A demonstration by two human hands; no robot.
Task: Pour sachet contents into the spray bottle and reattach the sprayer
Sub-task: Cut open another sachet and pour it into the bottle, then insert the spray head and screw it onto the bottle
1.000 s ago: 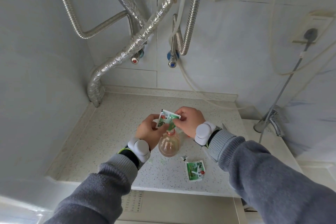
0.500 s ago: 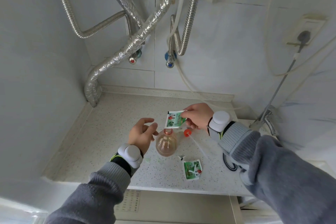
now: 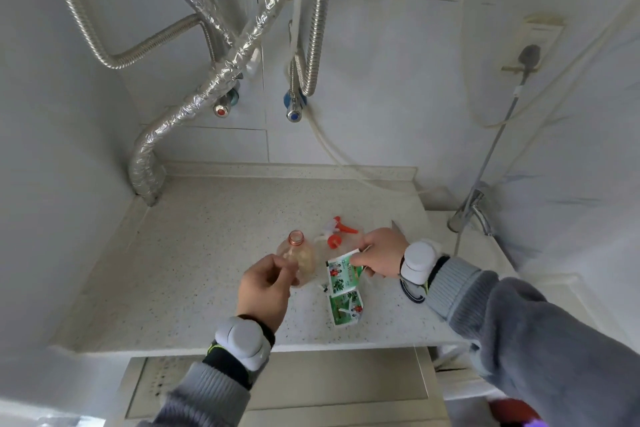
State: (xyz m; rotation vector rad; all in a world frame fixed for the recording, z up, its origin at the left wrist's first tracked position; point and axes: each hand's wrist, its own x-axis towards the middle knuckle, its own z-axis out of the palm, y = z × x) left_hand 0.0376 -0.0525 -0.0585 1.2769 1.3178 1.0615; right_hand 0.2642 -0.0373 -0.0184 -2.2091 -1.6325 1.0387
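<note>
The right hand (image 3: 379,255) has lowered its pinched sachet (image 3: 343,274) to the surface (image 3: 194,253) at centre frame, beside the open bottle (image 3: 300,255). The left hand (image 3: 265,288), fingers loosely curled, holds nothing. The sprayer (image 3: 337,234) now shows behind.

clear glossy plastic bottle (image 3: 301,258) — speckled matt stone counter (image 3: 207,253) — crinkled foil pipe (image 3: 194,104).

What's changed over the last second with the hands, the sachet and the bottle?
The right hand carried the sachet off the bottle mouth and lowered it beside the bottle, above the second sachet. The left hand let go of the sachet and now sits at the bottle's near side. Bottle, second sachet and sprayer stayed put.
</note>
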